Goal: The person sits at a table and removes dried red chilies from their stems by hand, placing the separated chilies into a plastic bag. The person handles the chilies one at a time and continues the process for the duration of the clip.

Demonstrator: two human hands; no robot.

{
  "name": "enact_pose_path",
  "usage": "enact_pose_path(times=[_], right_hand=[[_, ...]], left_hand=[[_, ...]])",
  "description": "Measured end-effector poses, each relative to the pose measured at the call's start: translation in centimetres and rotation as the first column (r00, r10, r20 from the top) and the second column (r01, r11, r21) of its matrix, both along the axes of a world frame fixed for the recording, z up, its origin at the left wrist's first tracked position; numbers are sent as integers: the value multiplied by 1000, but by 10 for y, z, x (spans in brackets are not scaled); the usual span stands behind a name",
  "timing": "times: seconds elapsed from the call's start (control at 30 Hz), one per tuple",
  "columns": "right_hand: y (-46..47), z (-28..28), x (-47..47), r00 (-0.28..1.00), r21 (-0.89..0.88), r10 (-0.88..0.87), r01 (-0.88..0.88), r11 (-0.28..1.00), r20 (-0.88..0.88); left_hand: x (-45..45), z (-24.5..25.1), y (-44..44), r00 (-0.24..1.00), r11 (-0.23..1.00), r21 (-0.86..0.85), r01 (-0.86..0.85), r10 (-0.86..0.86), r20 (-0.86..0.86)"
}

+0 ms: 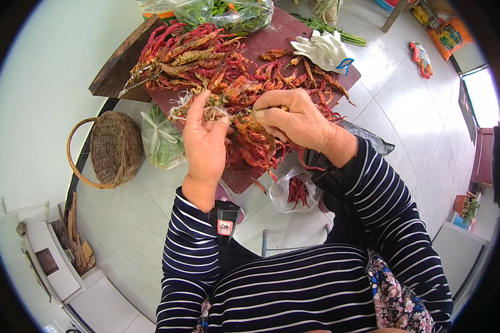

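Dried red chillies (250, 154) are heaped on a dark red low table (271, 25). My left hand (206, 145) holds the stem end of a chilli bundle, its thumb and fingers curled around the stems. White string (181, 102) lies tangled beside those fingers. To the right, my right hand (296, 118) has thumb and forefinger pinched together at the stems of the same bundle; a bit of dried stem shows behind the fingers. Another tied bundle of dried chillies (191, 54) rests farther back, its stems bound with string.
White gloves (323, 50) lie on the table's right corner. A bag of fresh green peppers (225, 14) stands at the back. Left are a wicker basket (116, 147) and a bag of greens (160, 139). Below the table sits a plastic bag (279, 193) with dried chillies.
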State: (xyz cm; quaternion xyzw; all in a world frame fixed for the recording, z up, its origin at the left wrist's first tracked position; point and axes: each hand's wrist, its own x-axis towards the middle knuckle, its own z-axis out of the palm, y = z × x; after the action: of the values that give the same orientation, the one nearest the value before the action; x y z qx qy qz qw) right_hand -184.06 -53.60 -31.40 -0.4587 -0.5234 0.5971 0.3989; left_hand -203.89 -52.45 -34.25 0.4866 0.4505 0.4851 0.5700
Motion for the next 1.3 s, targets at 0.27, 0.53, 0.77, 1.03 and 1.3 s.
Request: enact_pose_path(times=[0.27,0.53,0.77,1.03,1.3], right_hand=[[4,-11,-5,995,25,96,-95,995,-40],[5,-11,-4,985,-36,156,-159,987,-79],[4,-19,-3,988,119,147,-152,981,52],[-7,-22,-30,987,261,-139,112,959,84],[4,-6,-13,852,-326,-282,141,935,-441]], left_hand=[[3,17,-6,646,624,693,362,368,-669],[1,14,-4,663,554,725,410,365,-653],[4,15,-3,672,535,714,452,322,-667],[10,15,-5,662,531,762,370,425,-618],[7,19,-13,638,489,808,328,516,-572]])
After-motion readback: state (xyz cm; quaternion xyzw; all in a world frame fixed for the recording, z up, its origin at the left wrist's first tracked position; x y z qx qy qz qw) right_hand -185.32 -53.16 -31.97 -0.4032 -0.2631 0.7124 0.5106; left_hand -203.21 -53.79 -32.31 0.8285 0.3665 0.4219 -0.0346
